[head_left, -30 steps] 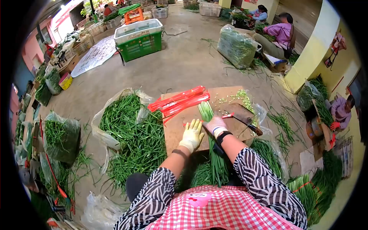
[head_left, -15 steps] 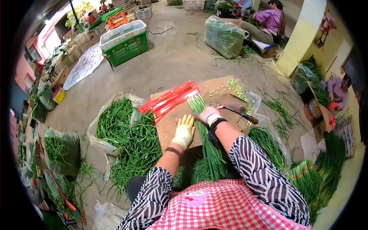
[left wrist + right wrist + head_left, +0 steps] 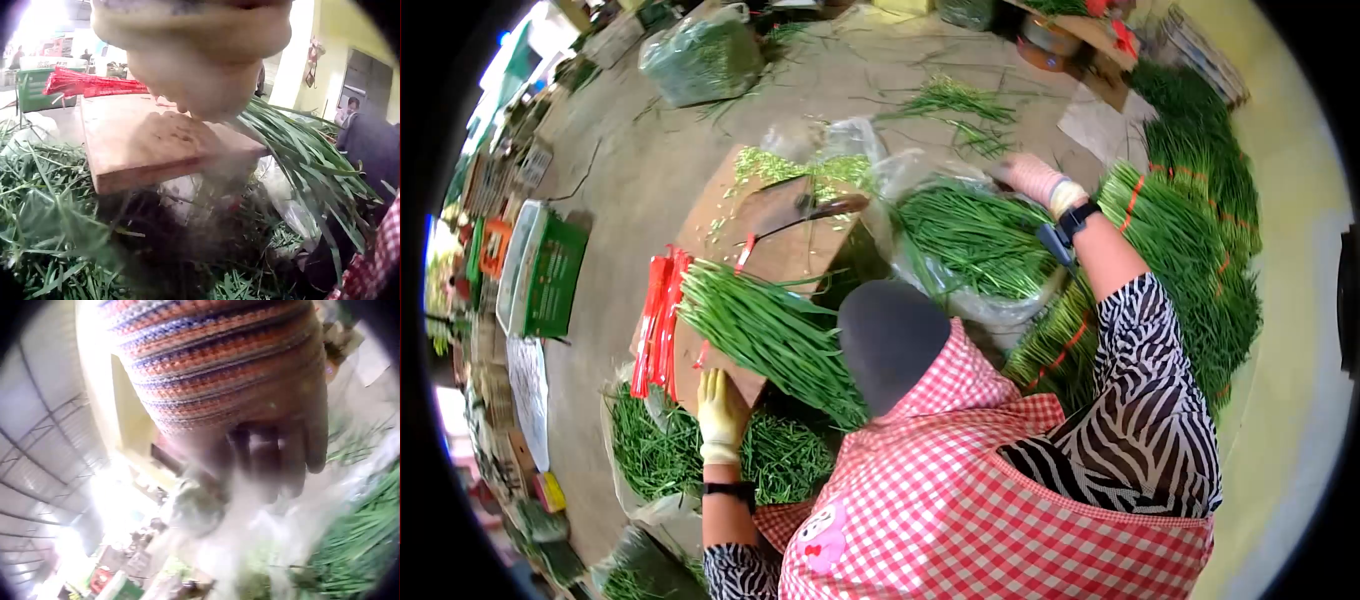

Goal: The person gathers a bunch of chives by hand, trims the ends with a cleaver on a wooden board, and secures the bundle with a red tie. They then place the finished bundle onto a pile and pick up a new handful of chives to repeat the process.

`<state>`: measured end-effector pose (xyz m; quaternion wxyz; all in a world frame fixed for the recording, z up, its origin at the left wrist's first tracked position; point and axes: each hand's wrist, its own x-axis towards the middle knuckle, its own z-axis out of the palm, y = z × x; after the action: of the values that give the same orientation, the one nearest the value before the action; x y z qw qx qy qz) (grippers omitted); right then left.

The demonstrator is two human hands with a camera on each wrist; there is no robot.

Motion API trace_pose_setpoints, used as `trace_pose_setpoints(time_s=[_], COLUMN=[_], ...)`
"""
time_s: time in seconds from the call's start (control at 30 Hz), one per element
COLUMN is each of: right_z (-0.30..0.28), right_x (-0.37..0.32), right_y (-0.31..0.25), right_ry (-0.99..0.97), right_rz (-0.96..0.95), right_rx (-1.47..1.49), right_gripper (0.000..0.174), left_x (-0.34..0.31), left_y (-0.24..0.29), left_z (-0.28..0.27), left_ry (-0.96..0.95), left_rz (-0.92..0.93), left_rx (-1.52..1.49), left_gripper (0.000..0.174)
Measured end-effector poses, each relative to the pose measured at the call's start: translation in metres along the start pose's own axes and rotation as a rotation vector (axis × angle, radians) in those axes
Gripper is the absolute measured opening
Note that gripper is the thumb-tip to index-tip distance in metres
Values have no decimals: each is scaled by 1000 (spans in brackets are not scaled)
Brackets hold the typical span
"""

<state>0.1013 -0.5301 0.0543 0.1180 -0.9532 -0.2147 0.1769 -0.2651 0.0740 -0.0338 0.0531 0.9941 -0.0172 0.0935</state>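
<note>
left hand (image 3: pixel 720 408) on board (image 3: pixel 793 262), right hand (image 3: pixel 1032 178) at bagged greens (image 3: pixel 975 235)

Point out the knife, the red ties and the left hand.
knife (image 3: pixel 840 207): head view, on its handle, over the wooden board.
red ties (image 3: pixel 652 325): head view, middle of the bundle.
left hand (image 3: pixel 720 412): head view, back of the yellow glove.

Left hand (image 3: pixel 720 415), lower left: pale yellow glove. Right hand (image 3: pixel 1035 178), upper right: pinkish striped knit glove. Long green chive bundle (image 3: pixel 770 335), red plastic strips (image 3: pixel 655 320), brown wooden board (image 3: pixel 785 245), red-white checked apron (image 3: pixel 960 500), black-white zebra-striped sleeve (image 3: pixel 1150 400).
</note>
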Motion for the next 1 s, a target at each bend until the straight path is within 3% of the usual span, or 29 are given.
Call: trace_pose_setpoints(time_s=[0.1,0.17,0.2,0.27,0.3,0.33,0.37,0.43,0.47,0.57,0.77,0.87,1.0], right_z=[118,221,255,254,258,226,219,202,195,205,218,216,199], right_x=[-60,-83,-93,-91,-90,-88,-82,-69,-66,-39,-41,-46,-40], right_y=[82,122,133,114,121,118,126,138,139,158,153,150,156], right_ry=[6,175,309,335,509,353,369,172,122,-330,-442,-402,-478], right_rz=[459,379,197,631,522,493,418,438,392,466,574,478,577], right_rx=[807,632,207,275,211,16,-96,-341,-431,-269,31,-29,-43], right_gripper=[33,28,25,29,36,47,56,78,81,79,83,56,40], left_x=[-27,-41,-44,-43,-45,-46,-49,-47,-51,-42,-50,-48,-42], left_y=[-20,-30,-35,-24,-22,-22,-23,-11,-17,7,11,18,27], left_z=[-21,-33,-35,-47,-49,-50,-53,-61,-58,-63,-58,-55,-57], left_ry=[-90,-89,-89,-102,-104,-106,-120,-174,-176,-184,-131,-122,-149], left_rz=[-87,-166,-198,-309,-303,-295,-278,-353,-286,-324,-327,-319,-322], left_rx=[-83,-93,-90,-155,-170,-186,-154,-184,-138,-164,-159,-126,-157], left_gripper=[47,47,47,53,55,57,58,61,62,63,64,63,62])
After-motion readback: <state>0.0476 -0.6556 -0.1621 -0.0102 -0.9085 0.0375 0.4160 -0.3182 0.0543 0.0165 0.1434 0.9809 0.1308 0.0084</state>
